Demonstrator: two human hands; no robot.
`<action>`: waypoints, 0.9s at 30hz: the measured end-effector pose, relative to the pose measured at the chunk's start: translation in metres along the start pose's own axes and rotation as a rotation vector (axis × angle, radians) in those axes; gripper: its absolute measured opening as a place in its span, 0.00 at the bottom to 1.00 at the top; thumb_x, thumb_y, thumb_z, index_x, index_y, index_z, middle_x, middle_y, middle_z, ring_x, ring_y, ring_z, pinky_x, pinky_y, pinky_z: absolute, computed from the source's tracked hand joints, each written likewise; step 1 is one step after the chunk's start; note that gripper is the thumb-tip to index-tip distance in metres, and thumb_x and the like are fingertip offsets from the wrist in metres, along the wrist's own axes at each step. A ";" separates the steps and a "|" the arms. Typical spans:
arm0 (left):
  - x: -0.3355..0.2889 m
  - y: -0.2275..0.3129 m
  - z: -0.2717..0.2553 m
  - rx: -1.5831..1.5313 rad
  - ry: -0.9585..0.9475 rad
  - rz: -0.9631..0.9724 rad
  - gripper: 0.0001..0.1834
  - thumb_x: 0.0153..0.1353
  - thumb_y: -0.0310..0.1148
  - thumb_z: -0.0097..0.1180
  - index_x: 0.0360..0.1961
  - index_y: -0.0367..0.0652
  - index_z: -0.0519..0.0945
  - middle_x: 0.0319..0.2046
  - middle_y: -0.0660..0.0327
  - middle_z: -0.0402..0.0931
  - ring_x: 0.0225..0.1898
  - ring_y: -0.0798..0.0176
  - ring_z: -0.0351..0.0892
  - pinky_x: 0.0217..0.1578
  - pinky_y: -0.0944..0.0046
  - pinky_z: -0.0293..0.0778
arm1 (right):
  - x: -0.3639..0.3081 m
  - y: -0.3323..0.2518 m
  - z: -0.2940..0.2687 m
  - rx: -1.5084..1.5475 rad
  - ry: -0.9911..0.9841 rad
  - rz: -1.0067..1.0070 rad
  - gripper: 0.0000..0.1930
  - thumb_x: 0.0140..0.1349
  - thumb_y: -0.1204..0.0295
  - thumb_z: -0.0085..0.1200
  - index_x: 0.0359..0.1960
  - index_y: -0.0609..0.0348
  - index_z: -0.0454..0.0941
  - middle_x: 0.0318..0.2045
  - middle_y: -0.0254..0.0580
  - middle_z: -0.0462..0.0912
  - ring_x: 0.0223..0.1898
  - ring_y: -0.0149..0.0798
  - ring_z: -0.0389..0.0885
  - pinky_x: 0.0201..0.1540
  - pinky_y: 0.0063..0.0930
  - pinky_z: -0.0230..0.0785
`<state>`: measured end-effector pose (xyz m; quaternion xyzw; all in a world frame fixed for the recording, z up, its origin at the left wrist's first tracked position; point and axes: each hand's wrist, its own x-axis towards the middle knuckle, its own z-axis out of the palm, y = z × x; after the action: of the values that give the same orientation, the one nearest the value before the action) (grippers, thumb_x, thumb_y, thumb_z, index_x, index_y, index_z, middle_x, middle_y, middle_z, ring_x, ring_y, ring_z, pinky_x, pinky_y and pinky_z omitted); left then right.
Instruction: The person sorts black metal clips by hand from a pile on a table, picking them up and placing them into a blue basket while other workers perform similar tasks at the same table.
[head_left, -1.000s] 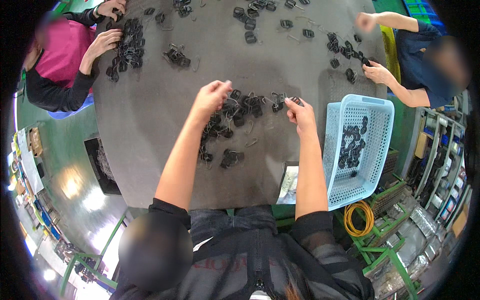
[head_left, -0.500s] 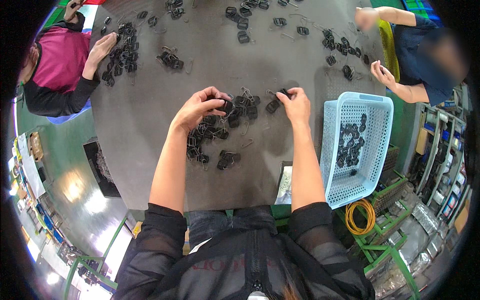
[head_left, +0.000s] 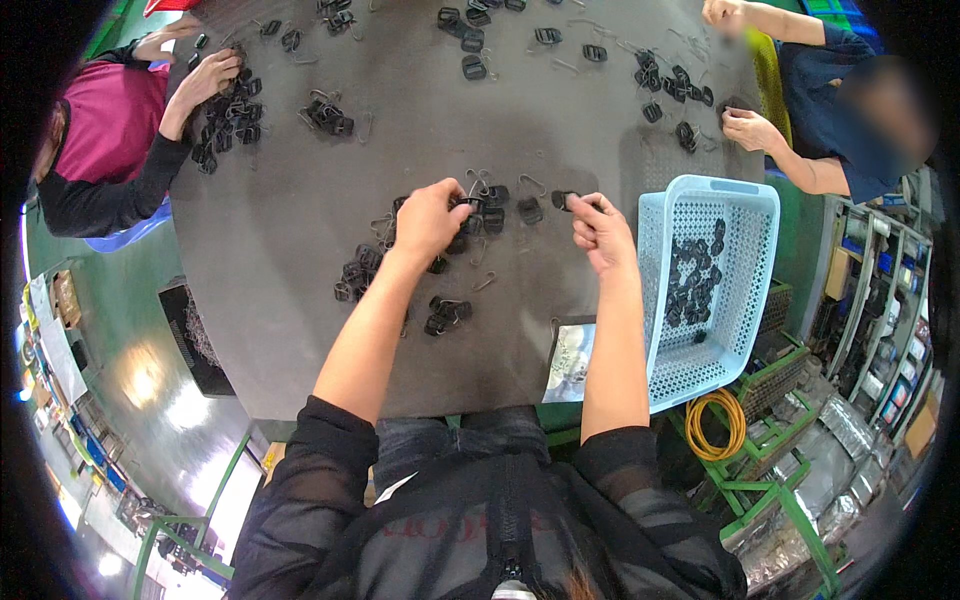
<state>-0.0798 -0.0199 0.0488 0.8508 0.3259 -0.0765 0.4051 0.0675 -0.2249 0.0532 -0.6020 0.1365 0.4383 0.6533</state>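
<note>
Over a pile of black plastic buckles [head_left: 490, 221] with bent wire hooks, my left hand [head_left: 430, 222] reaches down, thumb and fingers closed on a black buckle at the pile's edge. To its right, my right hand [head_left: 606, 236] pinches another black buckle [head_left: 563, 200] just above the table. A loose buckle [head_left: 530, 210] with a wire hook lies between the two hands. Left of my left forearm rests a further heap of buckles [head_left: 360, 268], partly hidden by it. A small cluster [head_left: 448, 314] sits nearer to me, with a loose wire hook [head_left: 485, 281] beside it.
A light blue perforated basket [head_left: 655, 300] holding several buckles stands at the table's right edge. A printed packet [head_left: 570, 362] lies by my right forearm. Co-workers' hands [head_left: 212, 76] [head_left: 750, 130] handle buckles at the far left and right. More buckle groups [head_left: 328, 116] dot the grey table [head_left: 290, 220].
My left hand has come down onto the pile from holding a buckle above it. My right hand has turned and shifted slightly toward the basket with its buckle. Some buckles now lie farther left.
</note>
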 end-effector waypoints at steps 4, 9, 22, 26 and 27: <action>0.004 -0.016 -0.026 -0.545 -0.239 -0.224 0.17 0.55 0.43 0.58 0.32 0.38 0.80 0.25 0.60 0.77 0.29 0.65 0.75 0.33 0.64 0.69 | -0.011 0.006 -0.012 -0.018 0.079 0.093 0.12 0.52 0.74 0.63 0.22 0.52 0.69 0.16 0.24 0.65 0.11 0.18 0.55 0.14 0.15 0.41; -0.003 -0.035 -0.038 -0.427 -0.281 -0.283 0.13 0.59 0.40 0.57 0.28 0.40 0.77 0.19 0.69 0.70 0.19 0.75 0.65 0.20 0.72 0.61 | -0.016 0.018 -0.012 -0.192 0.115 0.110 0.10 0.50 0.73 0.64 0.24 0.53 0.71 0.15 0.23 0.67 0.12 0.19 0.58 0.15 0.15 0.43; -0.028 -0.040 -0.046 -0.845 -0.500 -0.408 0.12 0.60 0.43 0.55 0.28 0.47 0.75 0.20 0.75 0.65 0.18 0.80 0.56 0.20 0.77 0.52 | 0.011 0.027 0.019 -0.648 0.033 -0.302 0.09 0.53 0.69 0.57 0.31 0.56 0.71 0.26 0.41 0.79 0.30 0.43 0.79 0.31 0.32 0.69; -0.029 -0.040 -0.047 -0.916 -0.368 -0.420 0.12 0.63 0.43 0.51 0.32 0.45 0.76 0.21 0.74 0.68 0.22 0.79 0.61 0.23 0.77 0.57 | 0.009 0.043 0.043 -1.286 0.203 -0.596 0.12 0.53 0.66 0.57 0.34 0.59 0.71 0.26 0.50 0.79 0.27 0.48 0.78 0.35 0.40 0.68; -0.029 -0.048 -0.049 -0.937 -0.398 -0.417 0.13 0.63 0.43 0.51 0.32 0.45 0.76 0.21 0.73 0.68 0.22 0.78 0.61 0.23 0.77 0.57 | 0.008 0.044 0.041 -1.290 0.195 -0.578 0.12 0.53 0.67 0.58 0.34 0.58 0.71 0.26 0.48 0.79 0.27 0.47 0.78 0.33 0.38 0.68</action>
<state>-0.1378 0.0237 0.0618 0.4658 0.4038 -0.1612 0.7707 0.0255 -0.1890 0.0279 -0.9171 -0.2571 0.1850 0.2419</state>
